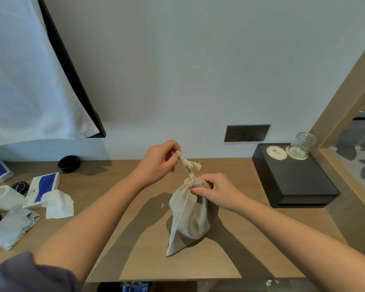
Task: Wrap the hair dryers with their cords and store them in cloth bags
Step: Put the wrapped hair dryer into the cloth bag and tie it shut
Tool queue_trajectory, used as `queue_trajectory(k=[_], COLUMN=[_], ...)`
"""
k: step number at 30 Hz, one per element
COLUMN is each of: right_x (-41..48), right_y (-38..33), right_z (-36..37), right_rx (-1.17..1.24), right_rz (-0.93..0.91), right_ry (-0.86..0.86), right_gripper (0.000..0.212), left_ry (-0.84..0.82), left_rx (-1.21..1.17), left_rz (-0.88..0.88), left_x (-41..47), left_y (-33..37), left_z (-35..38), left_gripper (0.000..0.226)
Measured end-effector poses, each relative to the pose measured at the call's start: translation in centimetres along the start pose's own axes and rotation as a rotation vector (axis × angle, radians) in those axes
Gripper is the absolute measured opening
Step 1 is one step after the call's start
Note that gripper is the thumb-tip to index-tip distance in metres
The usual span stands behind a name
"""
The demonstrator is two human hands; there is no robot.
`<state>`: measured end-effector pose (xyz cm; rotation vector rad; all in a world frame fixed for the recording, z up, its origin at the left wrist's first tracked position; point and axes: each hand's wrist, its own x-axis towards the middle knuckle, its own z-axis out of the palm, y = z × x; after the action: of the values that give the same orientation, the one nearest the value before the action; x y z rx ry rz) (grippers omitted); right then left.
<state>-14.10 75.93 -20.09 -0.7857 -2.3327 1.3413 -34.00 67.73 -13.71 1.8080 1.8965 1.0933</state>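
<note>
A beige cloth bag (188, 216) stands upright on the wooden desk (118, 207), bulging, its contents hidden. Its mouth is gathered tight. My left hand (158, 161) pinches the pale drawstring cord (188, 165) and holds it up and to the left of the bag. My right hand (215, 191) grips the gathered neck of the bag from the right. No hair dryer is visible.
A black box (293, 182) with two coasters and an upturned glass (302, 144) sits at the right. A wall socket (247, 133) is behind. At the left lie tissues (58, 204), blue-white boxes (42, 186), a paper roll (2, 197), folded cloths (13, 228) and a black bowl (69, 163).
</note>
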Motion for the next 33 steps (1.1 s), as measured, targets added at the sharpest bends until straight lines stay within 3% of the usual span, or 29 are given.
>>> queue_trajectory(k=[7,13,18,23,26,29,31,33], right_x=[0.6,1.2,1.7,1.2,-0.3,-1.7,-2.1,-2.6], right_y=[-0.2,-0.4,-0.8,-0.1,1.2,3.2,4.5,5.0], right_z=[-0.4,-0.6,-1.4,-2.6,-2.3,-1.7,-1.6,-1.6], right_rx=[-0.008,-0.059,-0.248,-0.47,-0.222,-0.132,-0.176,-0.208], right_rz=[0.047,0.058,0.106,0.133,0.243,0.307,0.319,0.337], right_ry=[0.093,0.138,0.06,-0.079,-0.148,-0.147,-0.112,-0.065], right_gripper=[0.022,0.031,0.045,0.046,0.055,0.083,0.071,0.04], left_ry=[0.114,-0.082,-0.004,0.077,0.129,0.114,0.048,-0.089], left_rx=[-0.037,-0.035,0.112,-0.102,-0.218,-0.275,-0.351,-0.4], left_rz=[-0.083,-0.302,-0.31,-0.355,-0.441,-0.465,-0.453,-0.428], left_x=[-2.7,-5.5,-4.8,-4.7,-4.2,-3.8,-3.9,-4.6], left_y=[0.5,-1.2,-2.7,-3.5,-3.6,-3.1,-2.7,-2.8], left_z=[2.2,5.2,6.7,7.7,8.9,10.1,10.8,11.3], left_gripper=[0.015,0.069,0.016,0.019,0.02,0.02,0.017,0.02])
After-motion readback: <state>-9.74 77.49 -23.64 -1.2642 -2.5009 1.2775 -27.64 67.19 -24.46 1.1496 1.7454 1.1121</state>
